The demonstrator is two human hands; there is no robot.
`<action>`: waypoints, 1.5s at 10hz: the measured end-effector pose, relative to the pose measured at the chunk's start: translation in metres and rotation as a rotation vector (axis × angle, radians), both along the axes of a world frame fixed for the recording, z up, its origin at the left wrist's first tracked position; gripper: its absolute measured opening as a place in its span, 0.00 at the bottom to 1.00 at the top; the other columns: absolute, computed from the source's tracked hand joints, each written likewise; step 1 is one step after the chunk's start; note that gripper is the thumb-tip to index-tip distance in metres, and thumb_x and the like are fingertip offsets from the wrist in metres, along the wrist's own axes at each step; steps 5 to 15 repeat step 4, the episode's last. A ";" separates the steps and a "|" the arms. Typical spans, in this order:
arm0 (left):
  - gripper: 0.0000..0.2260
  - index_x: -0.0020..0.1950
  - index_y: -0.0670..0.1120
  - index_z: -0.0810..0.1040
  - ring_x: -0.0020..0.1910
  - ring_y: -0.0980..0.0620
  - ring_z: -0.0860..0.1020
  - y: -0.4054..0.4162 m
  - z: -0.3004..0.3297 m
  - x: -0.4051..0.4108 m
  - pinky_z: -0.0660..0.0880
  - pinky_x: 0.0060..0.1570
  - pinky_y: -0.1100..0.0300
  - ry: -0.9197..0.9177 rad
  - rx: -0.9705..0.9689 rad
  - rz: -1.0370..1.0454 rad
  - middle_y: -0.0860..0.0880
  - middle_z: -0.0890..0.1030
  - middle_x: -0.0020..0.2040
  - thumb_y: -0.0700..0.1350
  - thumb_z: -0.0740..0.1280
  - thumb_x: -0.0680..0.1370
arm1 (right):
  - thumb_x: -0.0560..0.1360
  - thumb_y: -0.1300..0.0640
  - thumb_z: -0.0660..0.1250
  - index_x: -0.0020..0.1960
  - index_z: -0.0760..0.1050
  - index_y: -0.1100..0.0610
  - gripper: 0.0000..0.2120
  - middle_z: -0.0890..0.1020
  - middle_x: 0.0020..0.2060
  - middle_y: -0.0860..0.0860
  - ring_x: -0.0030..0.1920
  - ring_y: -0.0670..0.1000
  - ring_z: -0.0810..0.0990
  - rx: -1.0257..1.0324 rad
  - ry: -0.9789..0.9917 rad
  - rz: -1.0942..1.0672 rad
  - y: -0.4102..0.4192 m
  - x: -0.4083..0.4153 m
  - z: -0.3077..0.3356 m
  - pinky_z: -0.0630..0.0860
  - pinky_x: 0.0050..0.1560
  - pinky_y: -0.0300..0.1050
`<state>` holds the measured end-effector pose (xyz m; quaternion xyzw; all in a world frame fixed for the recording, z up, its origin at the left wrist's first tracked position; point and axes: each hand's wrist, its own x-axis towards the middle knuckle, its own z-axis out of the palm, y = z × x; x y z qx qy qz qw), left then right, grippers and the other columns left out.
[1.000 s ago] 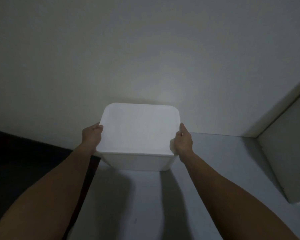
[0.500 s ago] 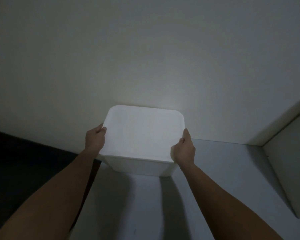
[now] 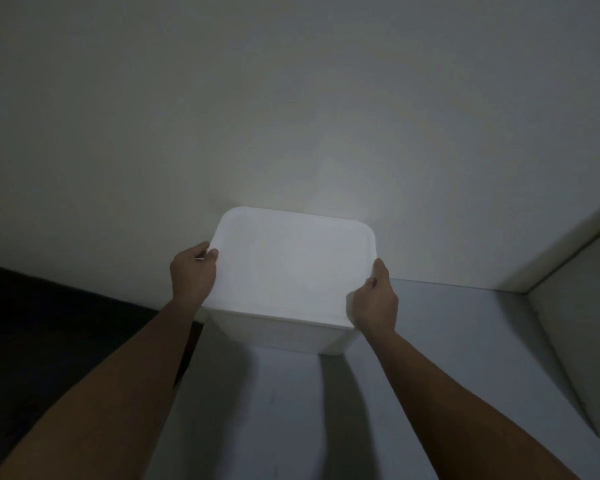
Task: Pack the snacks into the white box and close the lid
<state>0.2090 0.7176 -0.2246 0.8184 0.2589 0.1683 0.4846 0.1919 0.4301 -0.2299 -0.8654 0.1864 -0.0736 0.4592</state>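
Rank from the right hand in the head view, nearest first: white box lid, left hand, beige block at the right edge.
1. white box lid: the right hand grips its right edge, in contact.
2. left hand: across the lid, gripping its left edge.
3. beige block: farthest, off to the right by the wall, apart from both hands.

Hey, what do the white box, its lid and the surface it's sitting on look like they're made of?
White box: probably plastic; smooth, slightly translucent wall. Lid: likely the same plastic, matte, with rounded moulded corners and a thin rim. Surface: smooth, pale grey, perhaps laminate or painted board; the dim light leaves it open.
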 end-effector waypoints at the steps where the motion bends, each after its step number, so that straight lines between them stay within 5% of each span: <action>1: 0.19 0.63 0.37 0.77 0.58 0.38 0.76 0.002 0.000 -0.005 0.72 0.60 0.49 -0.002 0.305 -0.009 0.37 0.79 0.59 0.47 0.67 0.77 | 0.80 0.61 0.51 0.75 0.59 0.53 0.23 0.77 0.58 0.62 0.59 0.63 0.75 -0.032 0.032 0.053 -0.002 0.004 -0.001 0.68 0.54 0.47; 2: 0.21 0.56 0.37 0.81 0.54 0.36 0.77 -0.009 -0.009 -0.013 0.72 0.57 0.42 -0.016 0.719 -0.151 0.36 0.81 0.54 0.52 0.65 0.74 | 0.81 0.56 0.52 0.73 0.60 0.52 0.20 0.74 0.57 0.65 0.58 0.65 0.75 -0.103 0.101 0.157 -0.015 0.005 0.001 0.70 0.56 0.52; 3: 0.22 0.62 0.40 0.79 0.67 0.40 0.71 -0.035 -0.008 -0.031 0.57 0.70 0.39 0.021 0.764 -0.251 0.39 0.77 0.64 0.55 0.65 0.75 | 0.81 0.50 0.54 0.76 0.58 0.51 0.23 0.71 0.64 0.65 0.64 0.66 0.71 -0.141 0.146 0.227 -0.031 -0.003 0.011 0.68 0.65 0.54; 4: 0.27 0.64 0.41 0.78 0.71 0.42 0.67 -0.067 -0.002 -0.051 0.52 0.72 0.39 0.004 0.724 -0.328 0.41 0.76 0.67 0.59 0.61 0.74 | 0.81 0.46 0.54 0.77 0.55 0.54 0.27 0.67 0.71 0.62 0.70 0.62 0.67 -0.141 0.159 0.261 -0.046 -0.017 0.018 0.64 0.70 0.54; 15: 0.27 0.64 0.41 0.78 0.71 0.42 0.67 -0.067 -0.002 -0.051 0.52 0.72 0.39 0.004 0.724 -0.328 0.41 0.76 0.67 0.59 0.61 0.74 | 0.81 0.46 0.54 0.77 0.55 0.54 0.27 0.67 0.71 0.62 0.70 0.62 0.67 -0.141 0.159 0.261 -0.046 -0.017 0.018 0.64 0.70 0.54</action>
